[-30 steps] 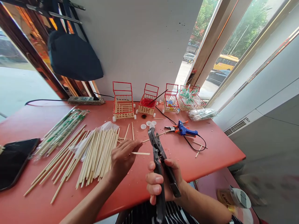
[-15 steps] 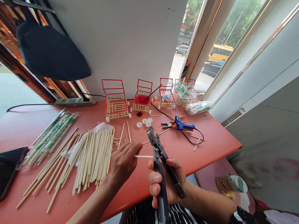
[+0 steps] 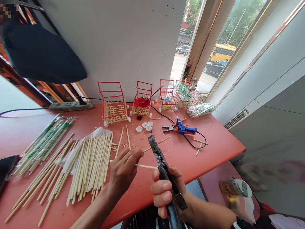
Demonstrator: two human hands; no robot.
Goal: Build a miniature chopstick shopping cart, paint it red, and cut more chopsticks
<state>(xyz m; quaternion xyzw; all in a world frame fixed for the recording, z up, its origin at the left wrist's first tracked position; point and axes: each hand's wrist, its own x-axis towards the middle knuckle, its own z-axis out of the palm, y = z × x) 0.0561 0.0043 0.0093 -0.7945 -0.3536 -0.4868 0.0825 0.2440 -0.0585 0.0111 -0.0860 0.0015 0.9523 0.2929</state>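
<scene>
My left hand [image 3: 124,170] is closed around a thin wooden chopstick [image 3: 146,166], whose right end reaches the black hand cutter [image 3: 155,149]. My right hand [image 3: 166,190] wraps round both handles of this cutter, its head pointing up and away from me. Whether the jaws bite on the chopstick is hard to see. Another wooden stick [image 3: 164,140] lies on the table behind the cutter's head. Left of my left hand is a thick row of bare chopsticks [image 3: 91,165], partly on a white plastic bag.
Small carts of sticks with red frames, one being this cart [image 3: 115,111], line the wall. A blue glue gun [image 3: 184,127] lies by pliers [image 3: 169,128]. White bottle caps [image 3: 145,125] sit mid-table. Wrapped chopsticks [image 3: 47,143] and a power strip [image 3: 71,106] are left.
The cutter's handles have come closer together as my right hand squeezed. Its head has tilted slightly left and down. My left hand still holds the chopstick; the whole view has shifted a little.
</scene>
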